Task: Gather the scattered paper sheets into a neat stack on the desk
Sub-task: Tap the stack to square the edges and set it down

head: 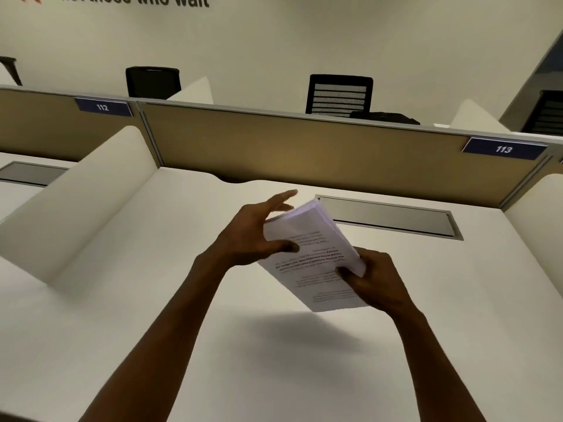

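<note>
A stack of white printed paper sheets (316, 254) hangs tilted in the air above the white desk (182, 300), its shadow falling on the desk below. My left hand (253, 236) grips the stack's left edge, thumb on the top sheet and fingers spread behind it. My right hand (374, 281) grips the stack's right edge, thumb pressed on the printed face. No loose sheets lie on the visible desk surface.
A grey cable hatch (387, 217) is set into the desk behind the stack. A tan partition (304, 147) labelled 113 closes the back. White side dividers (91, 193) stand left and right. Black office chairs (338, 94) sit beyond the partition.
</note>
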The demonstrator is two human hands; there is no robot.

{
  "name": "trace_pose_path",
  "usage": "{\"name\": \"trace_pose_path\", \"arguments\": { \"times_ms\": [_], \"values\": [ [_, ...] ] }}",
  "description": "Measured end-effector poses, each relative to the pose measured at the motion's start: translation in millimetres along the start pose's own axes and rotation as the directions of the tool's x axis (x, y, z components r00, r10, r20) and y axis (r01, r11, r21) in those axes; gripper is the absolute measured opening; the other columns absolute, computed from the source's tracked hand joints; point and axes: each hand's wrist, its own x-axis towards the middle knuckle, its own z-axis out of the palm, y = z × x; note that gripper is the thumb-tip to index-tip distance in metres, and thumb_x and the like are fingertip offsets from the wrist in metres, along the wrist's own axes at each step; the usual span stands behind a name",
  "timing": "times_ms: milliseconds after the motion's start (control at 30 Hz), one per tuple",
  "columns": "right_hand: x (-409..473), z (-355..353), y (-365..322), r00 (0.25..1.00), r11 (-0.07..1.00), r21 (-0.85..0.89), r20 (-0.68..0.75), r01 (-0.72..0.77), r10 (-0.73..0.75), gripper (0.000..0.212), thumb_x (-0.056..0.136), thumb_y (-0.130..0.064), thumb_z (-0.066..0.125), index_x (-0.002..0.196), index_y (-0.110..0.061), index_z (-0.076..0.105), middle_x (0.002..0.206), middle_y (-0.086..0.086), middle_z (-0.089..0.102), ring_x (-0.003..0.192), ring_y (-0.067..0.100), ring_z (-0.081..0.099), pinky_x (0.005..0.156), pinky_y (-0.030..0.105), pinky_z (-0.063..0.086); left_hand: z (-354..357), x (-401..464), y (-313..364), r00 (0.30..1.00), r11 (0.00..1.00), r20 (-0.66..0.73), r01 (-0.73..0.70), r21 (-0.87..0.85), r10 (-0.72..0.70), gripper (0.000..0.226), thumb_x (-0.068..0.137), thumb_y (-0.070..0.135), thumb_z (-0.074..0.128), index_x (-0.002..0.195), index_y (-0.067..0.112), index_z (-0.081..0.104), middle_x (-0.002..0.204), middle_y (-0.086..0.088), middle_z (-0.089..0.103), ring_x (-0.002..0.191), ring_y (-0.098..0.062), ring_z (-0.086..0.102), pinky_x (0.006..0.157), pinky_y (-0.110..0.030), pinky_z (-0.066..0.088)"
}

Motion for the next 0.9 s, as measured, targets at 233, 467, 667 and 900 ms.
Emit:
{"name": "trace_pose_path", "arguments": {
  "times_ms": [233, 467, 667, 900],
  "values": [
    [5, -26, 2, 0.993, 0.993, -0.115, 0.117, 0.006, 0.007, 0.012, 0.078, -0.033, 0.072, 0.089, -0.035, 0.071, 0.082, -0.02, 0.07, 0.075, 0.002, 0.064, 0.062, 0.019, 0.048, 16, -4, -17, 0.988, 0.984, 0.052, 0.149, -0.101, -0.145, 0.014, 0.085, 0.027, 0.076, 0.083, 0.013, 0.075, 0.079, -0.001, 0.072, 0.069, -0.012, 0.066, 0.06, -0.017, 0.045],
    [-25, -21, 58, 0.942, 0.807, 0.489, 0.127, -0.333, 0.312, 0.083, 0.065, -0.025, 0.088, 0.135, -0.035, 0.047, 0.116, -0.006, 0.069, 0.106, 0.011, 0.066, 0.086, 0.031, 0.054, 23, -33, -62, 0.948, 0.889, -0.024, 0.288, -0.356, -0.316, 0.035, 0.074, 0.043, 0.073, 0.086, 0.011, 0.076, 0.083, -0.005, 0.076, 0.075, -0.023, 0.072, 0.066, -0.031, 0.054],
    [-31, 25, 55, 0.913, 0.611, 0.73, 0.047, -0.308, 0.405, 0.039, 0.071, 0.002, 0.08, 0.106, -0.008, 0.065, 0.102, 0.009, 0.074, 0.102, 0.034, 0.067, 0.077, 0.035, 0.059, 38, -38, -76, 0.924, 0.796, -0.023, 0.316, -0.517, -0.382, 0.028, 0.073, 0.039, 0.077, 0.091, 0.017, 0.077, 0.089, -0.002, 0.078, 0.083, -0.025, 0.073, 0.074, -0.039, 0.059],
    [-25, 31, 51, 0.933, 0.786, 0.569, -0.087, -0.242, 0.349, 0.024, 0.081, -0.006, 0.075, 0.097, -0.023, 0.069, 0.093, -0.003, 0.075, 0.084, 0.01, 0.071, 0.069, 0.026, 0.059, 57, -57, -111, 0.905, 0.719, -0.039, 0.31, -0.622, -0.424, 0.028, 0.08, 0.013, 0.08, 0.104, 0.025, 0.071, 0.1, 0.0, 0.077, 0.097, -0.017, 0.072, 0.076, -0.029, 0.06]
  ]
}}
